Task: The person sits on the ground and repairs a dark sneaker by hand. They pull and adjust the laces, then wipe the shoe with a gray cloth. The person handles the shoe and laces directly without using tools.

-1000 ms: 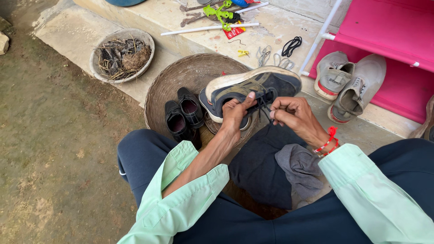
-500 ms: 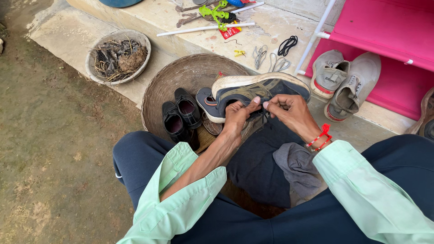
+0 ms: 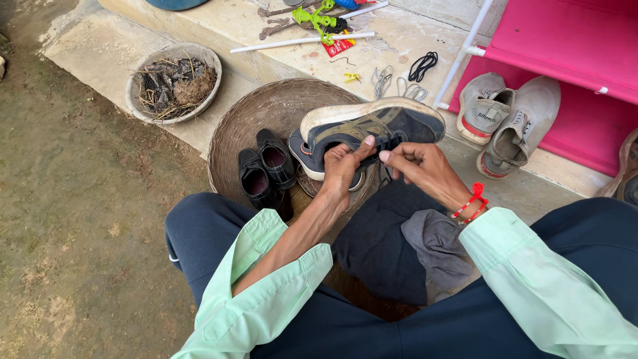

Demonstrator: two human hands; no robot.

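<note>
Small black shoes in woven basket, debris-filled bowl, grey sneakers by pink rack.

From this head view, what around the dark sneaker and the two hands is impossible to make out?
- Dark blue sneaker with pale sole: its laces are hidden behind the left hand and right hand.
- Second sneaker underneath: mostly covered by the held shoe and left hand.
- Brown shoe at the right edge: cut off by the frame.
- Small yellow bit on the concrete step: too small to identify.
- Woven round basket: near side hidden by the knees.
</note>
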